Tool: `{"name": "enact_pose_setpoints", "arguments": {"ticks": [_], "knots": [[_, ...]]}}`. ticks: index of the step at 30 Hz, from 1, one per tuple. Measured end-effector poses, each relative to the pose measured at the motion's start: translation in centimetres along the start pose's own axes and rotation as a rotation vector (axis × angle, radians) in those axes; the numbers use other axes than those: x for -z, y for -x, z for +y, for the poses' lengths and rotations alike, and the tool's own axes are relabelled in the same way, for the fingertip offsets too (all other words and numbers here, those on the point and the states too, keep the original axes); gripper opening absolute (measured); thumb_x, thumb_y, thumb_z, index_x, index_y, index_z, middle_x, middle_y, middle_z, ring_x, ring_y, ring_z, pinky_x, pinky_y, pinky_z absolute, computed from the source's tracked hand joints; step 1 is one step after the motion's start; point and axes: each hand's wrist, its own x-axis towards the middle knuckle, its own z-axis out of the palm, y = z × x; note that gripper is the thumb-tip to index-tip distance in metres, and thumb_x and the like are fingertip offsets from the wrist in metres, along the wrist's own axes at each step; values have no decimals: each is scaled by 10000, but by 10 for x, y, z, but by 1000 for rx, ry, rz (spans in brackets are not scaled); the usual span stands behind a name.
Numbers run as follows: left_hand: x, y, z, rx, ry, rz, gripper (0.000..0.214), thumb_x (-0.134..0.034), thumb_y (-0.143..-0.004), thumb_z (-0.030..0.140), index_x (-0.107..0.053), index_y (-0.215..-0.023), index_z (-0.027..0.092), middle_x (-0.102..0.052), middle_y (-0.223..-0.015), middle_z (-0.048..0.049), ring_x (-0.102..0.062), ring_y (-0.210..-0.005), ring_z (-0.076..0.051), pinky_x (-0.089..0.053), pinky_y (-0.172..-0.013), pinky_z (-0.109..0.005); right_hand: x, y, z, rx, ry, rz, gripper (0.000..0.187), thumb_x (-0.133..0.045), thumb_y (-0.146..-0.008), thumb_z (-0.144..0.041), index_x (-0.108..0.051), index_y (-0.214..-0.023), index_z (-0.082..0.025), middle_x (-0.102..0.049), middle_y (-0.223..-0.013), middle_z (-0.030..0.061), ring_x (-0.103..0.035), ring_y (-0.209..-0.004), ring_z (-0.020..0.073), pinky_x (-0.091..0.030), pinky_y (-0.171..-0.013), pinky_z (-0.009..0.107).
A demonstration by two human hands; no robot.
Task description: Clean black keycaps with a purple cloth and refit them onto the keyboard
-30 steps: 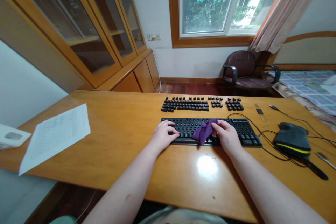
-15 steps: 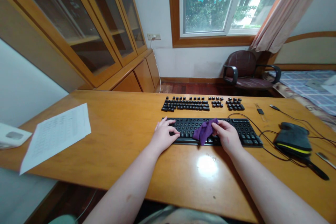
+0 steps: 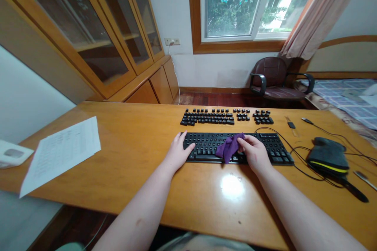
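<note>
A black keyboard (image 3: 203,140) with its keycaps off lies flat on the desk, its bare switches showing. My left hand (image 3: 177,152) grips its left end, with the fingers along the side edge and the thumb over the top. Farther right, my right hand (image 3: 257,153) pinches a crumpled purple cloth (image 3: 229,148), which rests on the keyboard's middle and covers some switches. Behind the keyboard, loose black keycaps (image 3: 207,119) stand in rows grouped like a key layout.
On the wooden desk (image 3: 126,157), printed sheets (image 3: 63,151) and a white device (image 3: 14,153) lie at left. A grey brush-like tool (image 3: 326,155), a wire keycap puller (image 3: 291,125) and a USB cable (image 3: 308,120) lie at right. An armchair (image 3: 272,76) stands beyond the desk.
My left hand has slid left from the keyboard's top to its left end, and its thumb has spread away from the fingers. My right hand and the cloth look nearly still.
</note>
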Motion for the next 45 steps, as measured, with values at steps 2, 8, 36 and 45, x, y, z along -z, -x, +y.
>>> {"name": "enact_pose_setpoints", "arguments": {"ticks": [2, 8, 36, 45], "knots": [[-2, -1, -3, 37, 24, -29, 641, -518, -797, 489, -343, -1344, 205, -319, -1418, -164, -254, -1333, -301, -258, -1063, -487, 1, 0, 1, 4, -11, -10, 209, -693, -672, -378, -654, -739, -184, -592, -570, -19, -480, -476, 107, -401, -495, 246], [-1, 0, 7, 26, 50, -119, 713, -515, -798, 485, -261, -1383, 166, -239, -1456, -182, -198, -1356, -271, -222, -1091, -451, 1, 1, -3, 37, -43, 1, 190, -686, -692, -348, -660, -805, -197, -638, -670, 2, -526, -551, 121, -443, -556, 259], [5, -91, 16, -197, -589, 90, 219, -548, -785, 247, -667, -969, 252, -631, -970, -60, -539, -926, -248, -402, -790, -369, 5, -4, 7, 27, -98, 33, 200, -669, -718, -303, -631, -876, -187, -590, -623, -28, -504, -520, 98, -407, -541, 235], [0, -91, 15, -242, -606, 40, 208, -525, -799, 278, -691, -921, 253, -621, -969, -61, -531, -915, -234, -387, -781, -358, 3, -2, 5, 20, -82, 48, 205, -676, -706, -313, -627, -856, -181, -589, -614, -26, -508, -517, 102, -408, -538, 240]]}}
